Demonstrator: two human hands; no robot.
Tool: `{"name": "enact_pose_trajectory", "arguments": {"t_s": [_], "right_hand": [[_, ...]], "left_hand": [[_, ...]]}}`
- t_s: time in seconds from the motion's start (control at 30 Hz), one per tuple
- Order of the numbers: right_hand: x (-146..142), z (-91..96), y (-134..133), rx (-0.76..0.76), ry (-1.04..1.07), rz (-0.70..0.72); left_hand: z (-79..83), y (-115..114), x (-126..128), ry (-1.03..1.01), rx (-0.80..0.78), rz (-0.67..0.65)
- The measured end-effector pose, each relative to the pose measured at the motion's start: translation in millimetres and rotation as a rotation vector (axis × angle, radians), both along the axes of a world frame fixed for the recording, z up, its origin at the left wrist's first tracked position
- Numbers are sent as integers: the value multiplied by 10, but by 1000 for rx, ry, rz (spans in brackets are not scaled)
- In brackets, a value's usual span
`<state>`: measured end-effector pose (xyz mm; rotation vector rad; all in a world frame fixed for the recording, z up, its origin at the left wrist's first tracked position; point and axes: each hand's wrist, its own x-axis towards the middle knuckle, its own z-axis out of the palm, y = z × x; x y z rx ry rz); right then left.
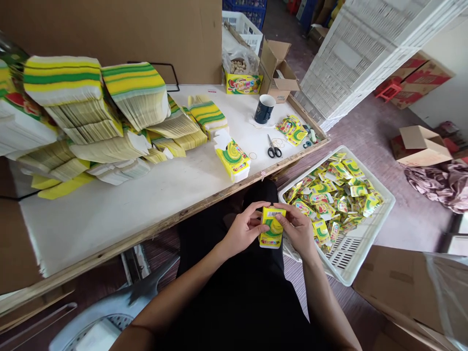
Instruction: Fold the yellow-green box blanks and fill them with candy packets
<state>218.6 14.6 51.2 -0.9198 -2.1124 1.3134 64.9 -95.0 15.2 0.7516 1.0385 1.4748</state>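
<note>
Above my lap, a small yellow printed carton [271, 236] with a barcode and a green swirl is held between both hands. My left hand [246, 226] grips its left side, with the thumb across the front. From the right, my right hand [298, 228] closes on its upper edge, thumb on the front face. Whether it is one carton or a thin stack I cannot tell. On the table ahead stands a short stack of similar yellow cartons [234, 160]. A white crate [347, 273] at my right holds many loose yellow packs [331, 190].
Bundled flat cartons [135, 95] are piled at the table's left. Scissors [273, 147], a dark mug [264, 109], a few packs [291, 129] and a display box [243, 84] sit toward the right. Tall stacked white crates [351, 53] stand beyond. A wooden strip [175, 217] edges the table.
</note>
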Motion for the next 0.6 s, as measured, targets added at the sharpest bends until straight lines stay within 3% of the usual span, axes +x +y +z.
{"name": "enact_pose_trajectory", "arguments": {"t_s": [0.07, 0.17, 0.23, 0.4, 0.6], "right_hand": [[103, 8, 127, 86, 5, -109], [347, 17, 454, 317, 18, -455], [514, -16, 677, 431, -56, -595], [656, -318, 907, 242, -243, -494], [358, -812, 1057, 148, -331, -347]], "left_hand": [[-47, 21, 21, 41, -2, 44], [-139, 30, -12, 144, -5, 116], [-194, 14, -53, 191, -22, 134], [-201, -53, -146, 243, -73, 220], [18, 23, -461, 364, 63, 557]]}}
